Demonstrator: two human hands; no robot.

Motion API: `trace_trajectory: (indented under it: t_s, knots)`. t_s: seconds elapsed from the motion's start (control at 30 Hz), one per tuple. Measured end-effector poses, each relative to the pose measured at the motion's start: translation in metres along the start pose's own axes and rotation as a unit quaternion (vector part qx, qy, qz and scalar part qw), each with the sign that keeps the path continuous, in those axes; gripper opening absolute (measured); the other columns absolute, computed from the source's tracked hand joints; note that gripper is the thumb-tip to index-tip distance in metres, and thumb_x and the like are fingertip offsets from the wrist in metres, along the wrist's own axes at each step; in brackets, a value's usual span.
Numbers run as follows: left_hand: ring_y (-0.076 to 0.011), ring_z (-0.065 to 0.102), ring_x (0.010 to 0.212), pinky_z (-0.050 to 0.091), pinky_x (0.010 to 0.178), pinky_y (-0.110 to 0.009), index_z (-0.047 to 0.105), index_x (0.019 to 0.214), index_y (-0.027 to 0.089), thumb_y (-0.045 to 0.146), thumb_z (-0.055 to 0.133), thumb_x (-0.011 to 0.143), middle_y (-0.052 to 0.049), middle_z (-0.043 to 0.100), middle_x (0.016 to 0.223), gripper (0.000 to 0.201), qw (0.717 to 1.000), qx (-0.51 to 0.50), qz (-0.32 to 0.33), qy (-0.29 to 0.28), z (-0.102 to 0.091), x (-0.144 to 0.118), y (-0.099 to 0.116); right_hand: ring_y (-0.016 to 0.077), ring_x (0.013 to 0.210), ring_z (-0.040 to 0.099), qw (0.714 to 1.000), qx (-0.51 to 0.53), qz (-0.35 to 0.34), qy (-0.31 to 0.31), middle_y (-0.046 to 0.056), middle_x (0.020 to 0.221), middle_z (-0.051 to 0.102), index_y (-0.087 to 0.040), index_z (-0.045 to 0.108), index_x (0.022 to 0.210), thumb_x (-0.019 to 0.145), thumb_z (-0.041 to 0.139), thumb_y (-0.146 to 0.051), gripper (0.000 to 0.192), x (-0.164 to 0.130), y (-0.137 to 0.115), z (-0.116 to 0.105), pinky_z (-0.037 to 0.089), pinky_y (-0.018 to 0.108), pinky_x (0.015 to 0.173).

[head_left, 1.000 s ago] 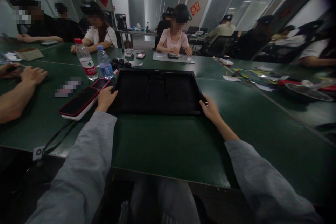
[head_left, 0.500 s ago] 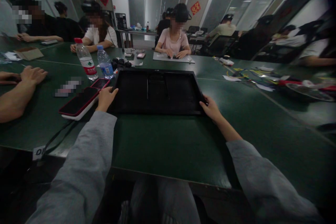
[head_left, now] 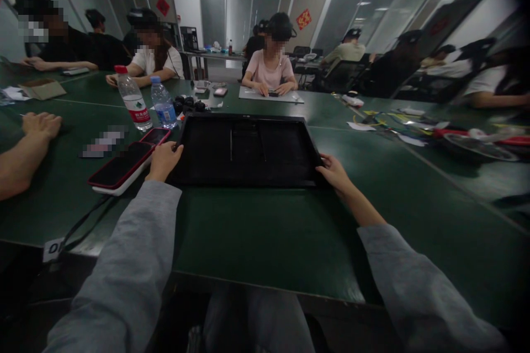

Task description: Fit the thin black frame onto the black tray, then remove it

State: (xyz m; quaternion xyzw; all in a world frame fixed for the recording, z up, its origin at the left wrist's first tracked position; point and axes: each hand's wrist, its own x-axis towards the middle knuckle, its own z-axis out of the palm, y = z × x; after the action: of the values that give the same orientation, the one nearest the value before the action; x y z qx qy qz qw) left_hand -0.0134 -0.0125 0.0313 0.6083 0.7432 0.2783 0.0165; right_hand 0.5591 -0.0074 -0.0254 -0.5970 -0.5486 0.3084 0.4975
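A large flat black panel (head_left: 246, 149), framed like a monitor lying face down, rests on the green table (head_left: 256, 231) in front of me. My left hand (head_left: 163, 160) grips its near left corner. At the near right corner my right hand (head_left: 334, 172) holds the edge, fingers curled over it. Both my arms wear grey sleeves. The panel lies flat on the table.
Left of the panel lie a tablet in a red case (head_left: 122, 167) and a phone (head_left: 155, 135). Two water bottles (head_left: 131, 98) stand behind them. A co-worker's arm (head_left: 22, 149) rests at left. Other people sit opposite. Cables and parts (head_left: 414, 127) lie at right.
The view has shifted slightly upward and the panel sits a little lower in frame. My hands keep their hold on the panel's two near corners.
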Motion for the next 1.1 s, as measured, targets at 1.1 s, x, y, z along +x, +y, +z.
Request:
trace_trajectory:
  t_s: [1.1]
  knots:
    - [-0.0313, 0.075, 0.109, 0.054, 0.093, -0.036, 0.081, 0.098, 0.017, 0.058, 0.050, 0.099, -0.015, 0.082, 0.108, 0.051, 0.994, -0.102, -0.023, -0.011, 0.014, 0.005, -0.001, 0.0300, 0.077, 0.078, 1.000, 0.007, -0.005, 0.019, 0.004, 0.088, 0.081, -0.028, 0.071, 0.126, 0.073, 0.077, -0.050, 0.058, -0.003, -0.012, -0.026, 0.068, 0.053, 0.082]
